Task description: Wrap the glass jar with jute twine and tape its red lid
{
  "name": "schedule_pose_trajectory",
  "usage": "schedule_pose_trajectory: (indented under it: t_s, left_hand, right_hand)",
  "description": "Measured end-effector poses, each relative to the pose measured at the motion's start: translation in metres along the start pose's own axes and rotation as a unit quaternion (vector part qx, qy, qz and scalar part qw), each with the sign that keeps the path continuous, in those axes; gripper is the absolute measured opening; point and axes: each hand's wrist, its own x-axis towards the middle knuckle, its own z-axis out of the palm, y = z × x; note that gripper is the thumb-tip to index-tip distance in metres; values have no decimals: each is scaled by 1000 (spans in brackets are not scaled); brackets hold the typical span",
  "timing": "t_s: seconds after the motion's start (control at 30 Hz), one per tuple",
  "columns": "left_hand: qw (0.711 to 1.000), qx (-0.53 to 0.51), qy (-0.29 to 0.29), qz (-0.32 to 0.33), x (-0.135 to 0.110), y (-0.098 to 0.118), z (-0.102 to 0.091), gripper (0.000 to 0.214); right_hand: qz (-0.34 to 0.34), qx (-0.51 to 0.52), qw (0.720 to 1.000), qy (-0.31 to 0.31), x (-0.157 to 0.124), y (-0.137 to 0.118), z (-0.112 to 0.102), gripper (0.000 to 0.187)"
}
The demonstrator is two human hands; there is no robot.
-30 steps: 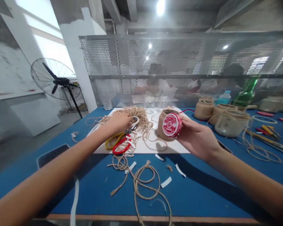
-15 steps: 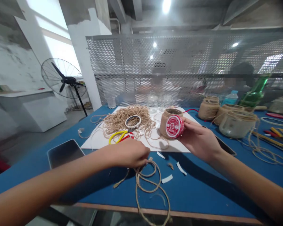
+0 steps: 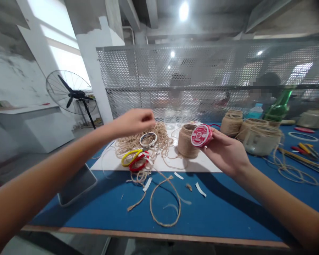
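Note:
My right hand (image 3: 225,152) is shut on a twine-wrapped jar (image 3: 186,141), tilted, with its red-and-white lid (image 3: 201,135) facing up and right. My left hand (image 3: 134,123) hangs in the air above a tangled pile of jute twine (image 3: 138,145), fingers bunched, with nothing visible in them. Below it, red-and-yellow handled scissors (image 3: 135,160) lie on the white board (image 3: 204,166), next to a white tape ring (image 3: 148,139). A loop of jute twine (image 3: 164,203) lies on the blue table (image 3: 228,212), with white paper strips (image 3: 200,189) nearby.
A phone (image 3: 77,184) lies under my left forearm. Glass jars (image 3: 170,118) stand behind the board, and more twine-wrapped jars (image 3: 262,140) stand to the right, near a green bottle (image 3: 279,106) and tools (image 3: 305,156). Two people sit behind a perforated metal screen (image 3: 175,71).
My left hand has risen from the board's front edge to above the twine pile. The twine loop on the table has shifted, and the jar has turned its lid further upward.

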Motion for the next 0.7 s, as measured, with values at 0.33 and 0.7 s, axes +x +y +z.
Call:
schedule_pose_trajectory:
  t_s: [0.33, 0.7]
  left_hand:
    - [948, -150, 278, -40, 49, -12, -91, 26]
    - [991, -9, 130, 30, 61, 34, -71, 36]
  right_hand:
    - [-37, 21, 999, -2, 4, -3, -6, 19]
    - [-61, 39, 997, -6, 5, -12, -13, 23]
